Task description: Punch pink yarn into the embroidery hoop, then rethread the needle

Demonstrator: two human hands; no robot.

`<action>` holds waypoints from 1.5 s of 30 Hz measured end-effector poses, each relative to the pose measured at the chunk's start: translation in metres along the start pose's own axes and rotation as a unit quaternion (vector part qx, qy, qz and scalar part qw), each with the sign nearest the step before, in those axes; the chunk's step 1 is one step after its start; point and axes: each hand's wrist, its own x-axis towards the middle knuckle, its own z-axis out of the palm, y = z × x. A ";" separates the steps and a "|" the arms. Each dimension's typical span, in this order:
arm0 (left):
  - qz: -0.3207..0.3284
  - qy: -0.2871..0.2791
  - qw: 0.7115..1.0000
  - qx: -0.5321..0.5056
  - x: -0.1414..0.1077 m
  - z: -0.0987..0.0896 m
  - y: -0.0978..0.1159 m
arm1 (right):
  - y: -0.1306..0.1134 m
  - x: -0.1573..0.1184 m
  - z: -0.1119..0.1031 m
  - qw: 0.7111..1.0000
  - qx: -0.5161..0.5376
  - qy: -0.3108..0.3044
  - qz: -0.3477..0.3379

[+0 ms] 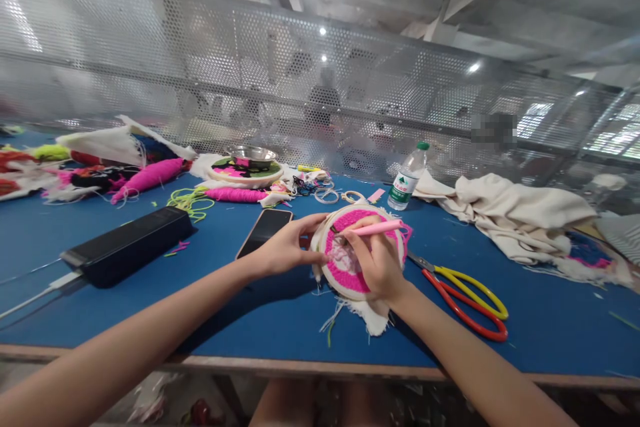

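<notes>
A round embroidery hoop (345, 288) with cloth in it shows bright pink loops around a paler middle. Its frayed cloth edge hangs down at the front. My left hand (290, 245) grips the hoop's left rim, thumb in front and fingers partly hidden behind. In my right hand (379, 263) is a pink punch needle (377, 228), held like a pen with its tip toward the upper left of the stitched face. Pink yarn trails from the handle's end at the right. Whether the tip is in the cloth I cannot tell.
Scissors (467, 297) with red and yellow handles lie right of the hoop. A phone (265, 230) and black power bank (127, 243) are left. Behind stand a water bottle (406, 177), a steel bowl (253, 156), pink yarn (150, 177) and crumpled cloth (515, 207), before a perforated metal screen (280, 93).
</notes>
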 end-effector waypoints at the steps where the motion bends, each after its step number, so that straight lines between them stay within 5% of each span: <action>1: -0.003 0.001 1.000 0.001 0.000 0.000 0.000 | 0.001 0.000 0.000 1.000 0.006 0.000 0.003; 6: 0.000 0.003 1.000 0.007 -0.001 0.001 0.002 | 0.003 0.002 -0.002 1.000 -0.010 -0.013 -0.021; 11: 0.013 0.008 0.999 0.028 -0.004 0.003 0.004 | -0.001 0.007 -0.001 0.984 -0.092 -0.107 -0.104; 14: 0.009 -0.003 1.000 0.010 -0.002 0.003 0.003 | -0.001 0.006 0.000 0.989 -0.078 -0.084 -0.090; 17: -0.026 0.001 1.000 -0.017 0.000 0.002 0.003 | 0.001 0.003 0.002 0.994 -0.070 -0.061 -0.062; 21: -0.118 0.028 0.992 0.019 0.000 -0.004 0.003 | 0.006 -0.002 0.005 0.990 -0.046 -0.127 -0.046; 29: -0.172 -0.072 0.982 -0.002 0.000 -0.014 -0.001 | 0.004 -0.001 0.005 0.977 0.027 -0.202 -0.069; 36: -0.106 -0.056 0.992 -0.030 -0.002 -0.008 -0.003 | 0.005 -0.002 0.002 0.979 -0.039 -0.120 -0.162; 45: -0.071 -0.050 0.996 -0.015 -0.003 -0.002 0.002 | 0.001 -0.001 0.005 0.987 -0.010 -0.095 -0.127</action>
